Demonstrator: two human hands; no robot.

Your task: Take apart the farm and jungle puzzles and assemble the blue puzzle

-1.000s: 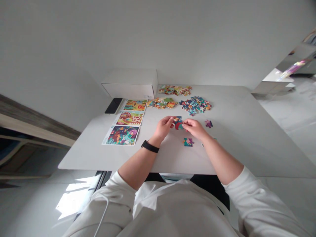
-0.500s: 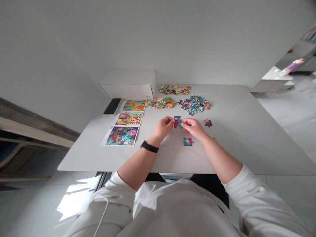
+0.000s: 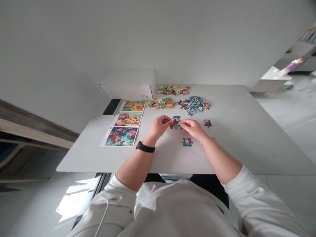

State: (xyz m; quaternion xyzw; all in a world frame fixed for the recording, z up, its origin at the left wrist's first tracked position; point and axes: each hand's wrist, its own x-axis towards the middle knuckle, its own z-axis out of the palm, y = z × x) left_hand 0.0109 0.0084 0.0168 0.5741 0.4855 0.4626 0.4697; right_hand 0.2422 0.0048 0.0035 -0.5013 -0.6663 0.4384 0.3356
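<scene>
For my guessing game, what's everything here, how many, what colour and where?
Rectangular table: one, white, centre
Plain wall: one, grey, behind
Cardboard box: one, white, back left
Printed paper pictures: three, multicoloured, left
Flat rectangular phone: one, black, left
Cardboard puzzle heaps: three, multicoloured, back middle
Loose puzzle pieces: at least two, purple, multicoloured, centre right
Held puzzle pieces: unclear, blue and red, centre
Blurred objects: unclear, mixed, far right
Wristband: one, black, left wrist
Fabric sleeves: two, white, lower corners
Left hand: one, bare, holding pieces
Right hand: one, bare, holding pieces
</scene>
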